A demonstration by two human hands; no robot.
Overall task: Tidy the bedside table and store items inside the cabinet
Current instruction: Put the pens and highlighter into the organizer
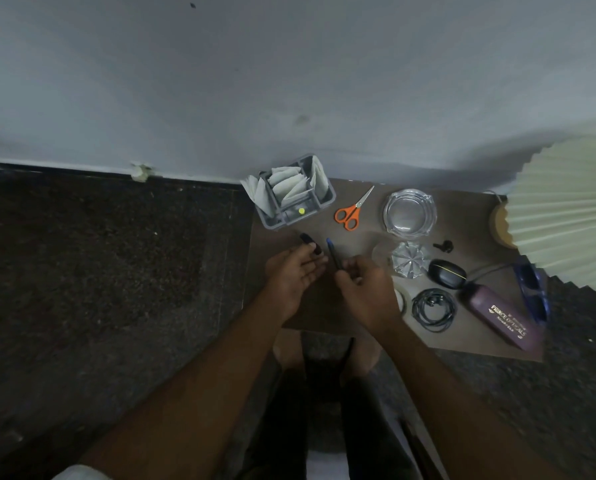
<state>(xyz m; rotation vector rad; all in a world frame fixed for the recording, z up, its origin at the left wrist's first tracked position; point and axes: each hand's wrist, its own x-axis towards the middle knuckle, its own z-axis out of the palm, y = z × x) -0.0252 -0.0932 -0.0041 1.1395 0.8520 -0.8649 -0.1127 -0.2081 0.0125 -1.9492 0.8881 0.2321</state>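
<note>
Blue pen (333, 253) pinched in right hand (366, 285), left hand (295, 271) just beside

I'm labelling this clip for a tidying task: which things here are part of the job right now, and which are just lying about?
In hand now:
right hand holding a pen
left hand by a dark small item
bedside table

Lying about:
scissors
grey organiser
glass ashtray
coiled cable
glasses case
lamp
</note>
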